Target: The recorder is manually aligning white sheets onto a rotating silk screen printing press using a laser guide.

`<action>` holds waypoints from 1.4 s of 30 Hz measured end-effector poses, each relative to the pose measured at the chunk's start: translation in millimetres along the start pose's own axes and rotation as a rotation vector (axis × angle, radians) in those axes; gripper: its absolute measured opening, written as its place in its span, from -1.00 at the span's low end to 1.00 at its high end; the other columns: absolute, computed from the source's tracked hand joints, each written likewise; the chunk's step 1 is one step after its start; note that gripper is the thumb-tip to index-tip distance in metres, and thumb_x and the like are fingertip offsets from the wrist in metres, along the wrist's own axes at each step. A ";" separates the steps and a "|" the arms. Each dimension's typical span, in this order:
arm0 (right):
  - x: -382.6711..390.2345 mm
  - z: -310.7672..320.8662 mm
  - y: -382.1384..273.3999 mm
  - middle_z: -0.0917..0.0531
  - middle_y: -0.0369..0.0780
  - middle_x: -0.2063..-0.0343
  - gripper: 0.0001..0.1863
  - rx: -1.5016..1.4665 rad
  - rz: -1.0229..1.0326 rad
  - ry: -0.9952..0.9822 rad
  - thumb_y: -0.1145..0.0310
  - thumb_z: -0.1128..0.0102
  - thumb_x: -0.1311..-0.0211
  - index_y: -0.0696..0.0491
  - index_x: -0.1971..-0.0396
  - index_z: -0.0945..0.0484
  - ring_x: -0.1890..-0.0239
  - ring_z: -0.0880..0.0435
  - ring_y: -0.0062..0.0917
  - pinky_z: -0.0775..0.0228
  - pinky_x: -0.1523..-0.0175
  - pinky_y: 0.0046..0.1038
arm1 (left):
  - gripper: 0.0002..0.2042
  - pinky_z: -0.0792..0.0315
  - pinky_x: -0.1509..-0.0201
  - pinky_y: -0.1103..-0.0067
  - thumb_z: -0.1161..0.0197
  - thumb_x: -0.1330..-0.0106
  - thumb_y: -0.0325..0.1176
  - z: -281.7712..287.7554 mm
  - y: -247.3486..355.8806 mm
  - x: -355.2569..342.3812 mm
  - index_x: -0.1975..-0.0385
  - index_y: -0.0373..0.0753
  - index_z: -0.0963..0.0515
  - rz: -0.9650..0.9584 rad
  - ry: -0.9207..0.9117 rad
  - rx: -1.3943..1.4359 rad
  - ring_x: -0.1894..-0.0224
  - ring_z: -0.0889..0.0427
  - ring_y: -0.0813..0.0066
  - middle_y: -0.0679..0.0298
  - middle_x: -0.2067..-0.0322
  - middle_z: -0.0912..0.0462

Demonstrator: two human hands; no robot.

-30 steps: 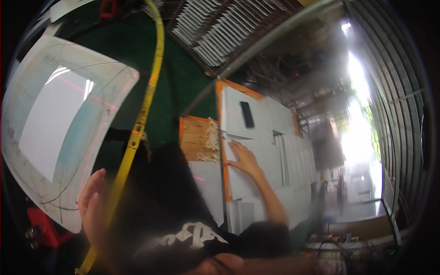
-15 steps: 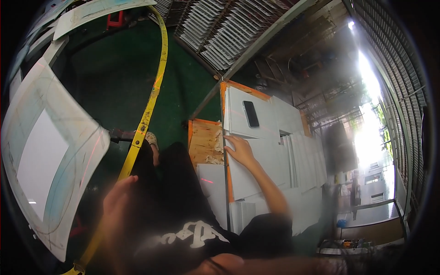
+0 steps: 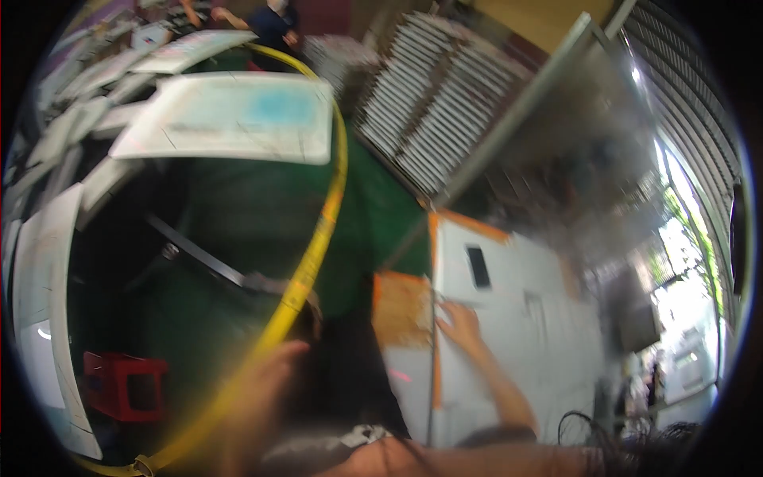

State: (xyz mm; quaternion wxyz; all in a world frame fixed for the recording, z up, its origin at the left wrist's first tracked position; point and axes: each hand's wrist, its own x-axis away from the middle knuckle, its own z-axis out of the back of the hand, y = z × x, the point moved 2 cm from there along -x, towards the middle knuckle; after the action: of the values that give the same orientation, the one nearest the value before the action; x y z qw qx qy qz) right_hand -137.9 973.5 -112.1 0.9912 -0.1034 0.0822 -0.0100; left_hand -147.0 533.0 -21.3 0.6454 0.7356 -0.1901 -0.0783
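Observation:
My right hand [image 3: 461, 324] rests on the near left edge of a stack of white sheets [image 3: 493, 358], its fingers spread and nothing visible in them. A black phone [image 3: 478, 266] lies on the sheets just beyond it. Blurred by motion, my left hand [image 3: 266, 378] is beside a curved yellow rail [image 3: 308, 270]; its fingers are smeared, and I cannot tell whether it touches the rail. Past the rail at the upper left is a pale flat panel [image 3: 230, 119] with a blue stain. Another pale panel [image 3: 48, 310] stands at the far left.
A red plastic stool [image 3: 127, 387] stands on the green floor at lower left. A metal arm [image 3: 195, 250] reaches toward the rail. Behind the sheets are a slatted rack [image 3: 445, 95] and a slanting metal post [image 3: 517, 107]. A person [image 3: 272, 32] is at the far back.
The view has swung, so the phone and sheets appear lower and farther right. A blue-stained panel now shows at upper left, and the red stool at lower left. My right hand stays at the stack's edge.

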 end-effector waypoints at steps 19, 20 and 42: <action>-10.0 26.3 -2.5 -0.39 -0.16 0.52 -0.86 -0.034 0.076 0.466 0.52 -0.07 0.16 0.13 0.52 -0.34 0.40 -0.39 -0.23 -0.20 0.22 -0.24 | -0.64 -0.12 -0.36 0.50 0.00 -0.37 -0.48 2.0 -61.1 -40.2 -0.16 -0.32 -0.38 -0.124 -0.260 0.007 -0.26 -0.32 0.42 0.19 -0.16 -0.43; -19.0 37.6 -12.0 -0.39 -0.16 0.52 -0.86 -0.034 0.085 0.467 0.52 -0.07 0.16 0.13 0.52 -0.34 0.40 -0.39 -0.23 -0.20 0.22 -0.24 | -0.64 -0.12 -0.36 0.50 0.00 -0.37 -0.48 -5.6 -65.2 -44.2 -0.16 -0.32 -0.38 -0.130 -0.253 0.009 -0.26 -0.32 0.42 0.19 -0.16 -0.43; -212.0 73.2 -265.9 -0.44 -0.03 -0.05 -0.49 -0.460 0.311 0.437 0.43 -0.15 -0.17 0.16 -0.14 -0.30 -0.13 -0.38 -0.27 -0.13 -0.26 -0.31 | -0.62 -0.35 -0.13 0.43 -0.15 -0.35 -0.37 120.7 -75.6 -15.8 -0.08 -0.42 -0.32 -0.154 0.699 0.347 0.00 -0.50 0.41 0.15 0.03 -0.52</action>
State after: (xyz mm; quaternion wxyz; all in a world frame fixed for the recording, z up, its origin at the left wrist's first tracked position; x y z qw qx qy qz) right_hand -335.6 736.0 47.7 0.8906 -0.3056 0.3074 0.1378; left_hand -191.5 435.1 -116.1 0.5296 0.8282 0.0864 0.1619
